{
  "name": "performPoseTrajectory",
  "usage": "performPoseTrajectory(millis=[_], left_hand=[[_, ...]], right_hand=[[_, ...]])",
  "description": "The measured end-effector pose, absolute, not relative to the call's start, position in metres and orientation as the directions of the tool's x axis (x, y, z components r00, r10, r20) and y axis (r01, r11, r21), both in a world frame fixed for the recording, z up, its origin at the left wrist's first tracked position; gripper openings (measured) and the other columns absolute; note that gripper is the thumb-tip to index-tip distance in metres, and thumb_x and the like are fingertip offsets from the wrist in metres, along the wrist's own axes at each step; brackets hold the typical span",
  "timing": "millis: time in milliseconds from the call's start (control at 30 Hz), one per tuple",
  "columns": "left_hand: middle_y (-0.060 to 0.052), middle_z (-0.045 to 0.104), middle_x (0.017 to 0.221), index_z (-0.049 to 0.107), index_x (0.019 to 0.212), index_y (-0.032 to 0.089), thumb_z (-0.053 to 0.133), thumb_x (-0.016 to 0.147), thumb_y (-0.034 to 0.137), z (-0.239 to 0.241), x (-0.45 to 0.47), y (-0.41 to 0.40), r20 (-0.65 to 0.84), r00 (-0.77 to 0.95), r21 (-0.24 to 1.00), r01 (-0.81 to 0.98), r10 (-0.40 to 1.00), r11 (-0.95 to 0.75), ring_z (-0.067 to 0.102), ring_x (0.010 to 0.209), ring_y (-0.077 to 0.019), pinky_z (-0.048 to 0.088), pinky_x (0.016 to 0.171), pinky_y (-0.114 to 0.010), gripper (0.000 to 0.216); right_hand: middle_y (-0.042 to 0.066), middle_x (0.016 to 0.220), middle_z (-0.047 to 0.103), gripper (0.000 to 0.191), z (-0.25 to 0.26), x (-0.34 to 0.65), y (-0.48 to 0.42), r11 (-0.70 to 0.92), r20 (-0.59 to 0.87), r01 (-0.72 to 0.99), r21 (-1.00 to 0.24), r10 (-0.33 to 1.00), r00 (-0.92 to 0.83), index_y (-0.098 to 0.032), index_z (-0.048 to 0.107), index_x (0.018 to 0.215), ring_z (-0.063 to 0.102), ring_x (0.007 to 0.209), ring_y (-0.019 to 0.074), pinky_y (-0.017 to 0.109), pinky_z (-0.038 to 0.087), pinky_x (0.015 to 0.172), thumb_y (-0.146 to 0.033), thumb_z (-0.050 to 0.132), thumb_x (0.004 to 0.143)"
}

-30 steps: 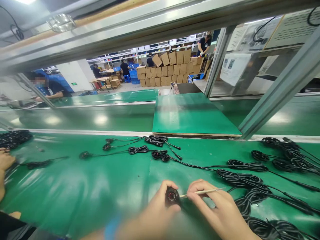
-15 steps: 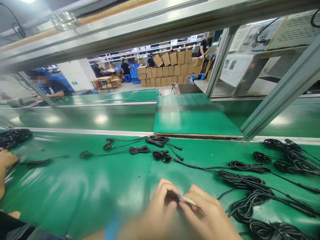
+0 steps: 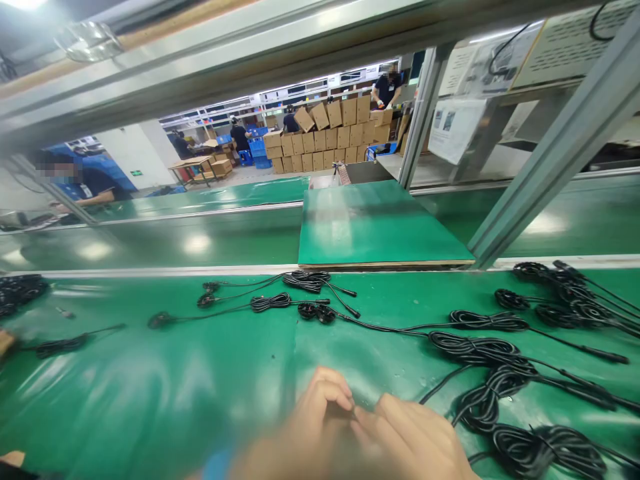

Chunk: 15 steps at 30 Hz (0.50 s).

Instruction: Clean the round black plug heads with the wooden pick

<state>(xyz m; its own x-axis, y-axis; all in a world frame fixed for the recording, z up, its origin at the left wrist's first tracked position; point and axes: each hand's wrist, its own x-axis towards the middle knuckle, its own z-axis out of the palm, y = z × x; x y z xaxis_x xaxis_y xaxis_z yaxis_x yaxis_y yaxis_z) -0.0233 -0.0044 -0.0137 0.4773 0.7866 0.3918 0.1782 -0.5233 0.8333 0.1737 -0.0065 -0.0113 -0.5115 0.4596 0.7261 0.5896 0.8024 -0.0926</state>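
My left hand (image 3: 313,423) and my right hand (image 3: 413,443) are low at the bottom middle of the view, blurred, with their fingertips pressed together over the green belt (image 3: 150,393). The fingers of both hands are curled shut. The small round black part and the thin stick seen earlier are hidden between the fingers. A black cable runs from under my right hand to the coiled black cable bundles (image 3: 473,348) lying just to its right.
More coiled cables (image 3: 545,448) lie at the right, and others (image 3: 310,280) in the middle of the belt. A green board (image 3: 380,227) sits on the far belt by a slanted metal post (image 3: 545,150). A co-worker's hand (image 3: 6,341) and a black cable pile (image 3: 20,290) are at the left.
My hands have closed together and dropped toward the bottom edge. The round black part and the stick, plainly visible a second ago, are now covered by my fingers. The view shifted slightly.
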Motion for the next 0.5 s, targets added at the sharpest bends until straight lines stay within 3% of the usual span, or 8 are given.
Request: performPoseTrajectory(millis=[133, 267, 367, 500], left_hand=[[-0.008, 0.054, 0.099, 0.047, 0.103, 0.023, 0.044, 0.098, 0.018, -0.011, -0.022, -0.006, 0.390, 0.459, 0.829, 0.203, 0.799, -0.521, 0.056, 0.093, -0.0191, 0.050, 0.081, -0.033, 0.008], [-0.008, 0.055, 0.096, 0.049, 0.101, 0.023, 0.044, 0.097, 0.017, -0.017, -0.023, -0.007, 0.372, 0.462, 0.833, 0.215, 0.805, -0.509, 0.057, 0.091, -0.0200, 0.050, 0.079, -0.033, 0.008], [-0.008, 0.056, 0.096, 0.050, 0.099, 0.022, 0.045, 0.094, 0.018, -0.023, -0.023, -0.006, 0.330, 0.444, 0.849, 0.245, 0.833, -0.467, 0.057, 0.090, -0.0205, 0.048, 0.079, -0.034, 0.008], [-0.007, 0.059, 0.089, 0.054, 0.091, 0.020, 0.053, 0.084, 0.022, -0.018, -0.020, -0.001, 0.139, 0.388, 0.872, 0.387, 0.911, -0.298, 0.057, 0.084, -0.0212, 0.046, 0.078, -0.035, 0.007]], right_hand=[[-0.002, 0.059, 0.033, 0.020, -0.011, 0.172, -0.009, 0.784, 0.738, 0.616, -0.076, 0.460, -0.493, -0.022, 0.054, 0.076, 0.039, 0.050, 0.0167, 0.031, 0.028, 0.051, -0.010, 0.050, 0.092], [-0.003, 0.058, 0.032, 0.027, -0.017, 0.171, -0.009, 0.769, 0.742, 0.631, -0.101, 0.481, -0.467, -0.023, 0.050, 0.071, 0.042, 0.051, 0.0169, 0.030, 0.031, 0.051, -0.011, 0.047, 0.094], [-0.002, 0.062, 0.039, 0.024, -0.025, 0.169, -0.006, 0.762, 0.700, 0.617, -0.198, 0.550, -0.455, -0.022, 0.054, 0.075, 0.042, 0.048, 0.0150, 0.029, 0.030, 0.048, -0.014, 0.046, 0.096], [-0.002, 0.064, 0.049, 0.022, -0.032, 0.168, 0.002, 0.706, 0.524, 0.600, -0.376, 0.696, -0.491, -0.022, 0.055, 0.073, 0.048, 0.048, 0.0130, 0.024, 0.032, 0.044, -0.025, 0.054, 0.095]])
